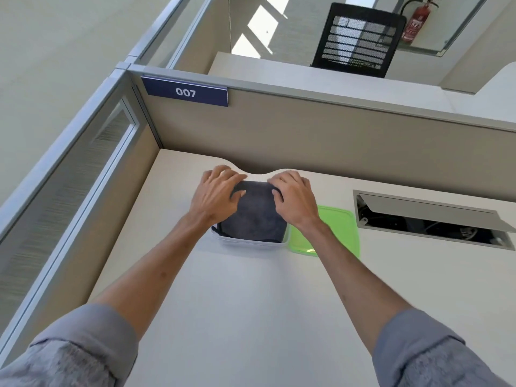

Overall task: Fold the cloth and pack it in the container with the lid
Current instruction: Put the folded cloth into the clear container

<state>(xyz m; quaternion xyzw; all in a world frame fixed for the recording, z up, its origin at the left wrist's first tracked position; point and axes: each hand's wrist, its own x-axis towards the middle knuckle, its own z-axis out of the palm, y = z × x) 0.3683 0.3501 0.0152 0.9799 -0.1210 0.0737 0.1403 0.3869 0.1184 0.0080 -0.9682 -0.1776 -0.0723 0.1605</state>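
the packing step is in hand: the folded dark grey cloth (255,216) already sits inside the clear container (251,243) toward the far side of the desk (237,317). the left hand (215,196) and right hand (293,199) press on its far end, fingers curled over the far corners and thumbs on top, closed on the fabric in a tucking hold rather than a lift.

the cloth lies as a flat, roughly square pad; its slightly longer side seems to run near to far, though the hands cover the far edge, so that is a judgement. a small bit of fabric peeks over the near left corner of the rim.

the green lid (339,230) lies flat just right of the container, touching or nearly so. next, i judge, the loose edges need pushing below the rim, then one hand must let go, fetch the lid and seat it squarely.
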